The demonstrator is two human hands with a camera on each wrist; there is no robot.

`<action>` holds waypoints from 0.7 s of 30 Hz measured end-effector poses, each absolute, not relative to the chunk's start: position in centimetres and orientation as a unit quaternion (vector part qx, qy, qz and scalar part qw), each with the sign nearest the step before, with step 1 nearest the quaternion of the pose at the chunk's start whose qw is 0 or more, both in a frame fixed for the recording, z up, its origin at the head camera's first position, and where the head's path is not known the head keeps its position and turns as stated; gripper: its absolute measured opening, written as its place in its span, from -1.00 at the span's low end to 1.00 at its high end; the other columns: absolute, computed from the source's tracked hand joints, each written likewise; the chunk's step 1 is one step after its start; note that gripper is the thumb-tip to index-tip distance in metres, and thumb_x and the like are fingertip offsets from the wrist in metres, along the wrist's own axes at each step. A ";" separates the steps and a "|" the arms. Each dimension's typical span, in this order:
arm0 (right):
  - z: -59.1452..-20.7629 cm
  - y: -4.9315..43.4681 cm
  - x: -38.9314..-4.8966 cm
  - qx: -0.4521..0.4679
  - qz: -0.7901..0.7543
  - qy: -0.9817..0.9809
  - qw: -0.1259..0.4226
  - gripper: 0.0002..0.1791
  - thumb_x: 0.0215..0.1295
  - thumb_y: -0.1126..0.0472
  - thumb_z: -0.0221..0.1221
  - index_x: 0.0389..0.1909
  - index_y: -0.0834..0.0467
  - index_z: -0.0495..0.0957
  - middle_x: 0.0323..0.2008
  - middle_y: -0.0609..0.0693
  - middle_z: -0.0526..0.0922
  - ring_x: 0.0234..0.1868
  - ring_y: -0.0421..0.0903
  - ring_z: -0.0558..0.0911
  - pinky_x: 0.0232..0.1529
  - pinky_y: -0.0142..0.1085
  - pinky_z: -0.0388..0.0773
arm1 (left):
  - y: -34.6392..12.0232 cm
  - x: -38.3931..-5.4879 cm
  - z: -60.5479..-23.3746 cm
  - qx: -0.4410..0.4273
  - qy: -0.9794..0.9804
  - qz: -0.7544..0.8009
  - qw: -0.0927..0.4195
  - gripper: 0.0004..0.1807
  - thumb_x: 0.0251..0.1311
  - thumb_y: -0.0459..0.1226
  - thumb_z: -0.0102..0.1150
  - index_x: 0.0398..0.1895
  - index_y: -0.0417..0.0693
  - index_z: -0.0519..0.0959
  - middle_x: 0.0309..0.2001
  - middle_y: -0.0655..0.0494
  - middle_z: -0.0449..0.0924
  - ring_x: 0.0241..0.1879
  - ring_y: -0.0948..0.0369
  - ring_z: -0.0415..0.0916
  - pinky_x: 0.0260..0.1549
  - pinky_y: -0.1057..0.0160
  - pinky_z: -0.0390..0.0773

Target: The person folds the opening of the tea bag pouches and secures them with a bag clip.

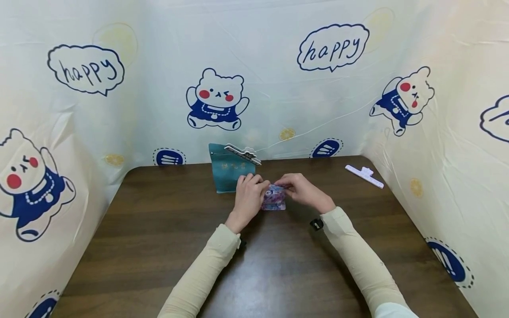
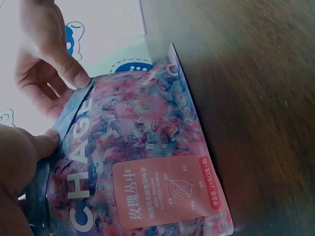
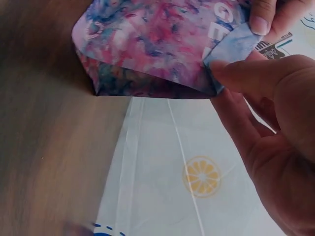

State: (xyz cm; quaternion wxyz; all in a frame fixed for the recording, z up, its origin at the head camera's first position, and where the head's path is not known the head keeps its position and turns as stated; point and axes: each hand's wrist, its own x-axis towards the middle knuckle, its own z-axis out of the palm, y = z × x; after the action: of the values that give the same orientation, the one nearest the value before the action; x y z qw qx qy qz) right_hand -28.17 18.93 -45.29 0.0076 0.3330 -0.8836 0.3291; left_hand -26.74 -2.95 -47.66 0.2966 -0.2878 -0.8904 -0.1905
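Observation:
A pink and blue patterned tea bag pouch, lettered CHAGE with a pink label, stands upright on the brown table. Its top edge is folded over in a narrow flap. My left hand pinches the fold at the pouch's left end. At the other end my right hand pinches the folded corner between thumb and fingers. Just behind the left hand stands a teal pouch, its top held by a black and white clip.
A white clip lies at the table's right rear. The wooden table meets a printed white cloth at its back and sides.

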 end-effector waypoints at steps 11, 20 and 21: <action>-45.8 18.8 -27.9 0.321 0.303 -0.896 0.046 -0.61 0.22 0.56 0.28 0.02 0.17 0.72 -0.12 0.03 0.72 -0.11 -0.10 0.68 0.02 -0.16 0.67 | -2.9 -26.8 -47.7 -0.286 -0.889 -0.196 0.298 -0.87 0.33 -0.22 0.32 -0.17 0.03 0.81 -0.36 0.14 0.60 -0.32 0.12 0.42 -0.21 0.13 0.33; -46.2 19.0 -28.1 0.320 0.294 -0.899 0.059 -0.64 0.23 0.56 0.27 -0.02 0.19 0.73 -0.17 0.03 0.71 -0.15 -0.10 0.67 -0.07 -0.17 0.68 | -3.0 -26.8 -47.8 -0.289 -0.889 -0.192 0.299 -0.85 0.37 -0.21 0.28 -0.17 0.03 0.81 -0.35 0.14 0.59 -0.32 0.12 0.41 -0.20 0.13 0.33; -46.2 19.0 -28.1 0.322 0.292 -0.898 0.061 -0.64 0.23 0.56 0.27 -0.02 0.19 0.73 -0.17 0.02 0.71 -0.16 -0.11 0.67 -0.08 -0.18 0.68 | -3.0 -26.8 -47.8 -0.290 -0.889 -0.192 0.299 -0.85 0.37 -0.21 0.28 -0.17 0.03 0.81 -0.35 0.14 0.59 -0.32 0.12 0.41 -0.20 0.12 0.33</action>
State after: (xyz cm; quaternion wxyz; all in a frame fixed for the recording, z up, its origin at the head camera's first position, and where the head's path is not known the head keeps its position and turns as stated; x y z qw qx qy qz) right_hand -28.08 18.99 -46.22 0.0606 0.3223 -0.8983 0.2925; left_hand -26.80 -2.96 -47.81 0.2992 -0.2896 -0.8887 -0.1919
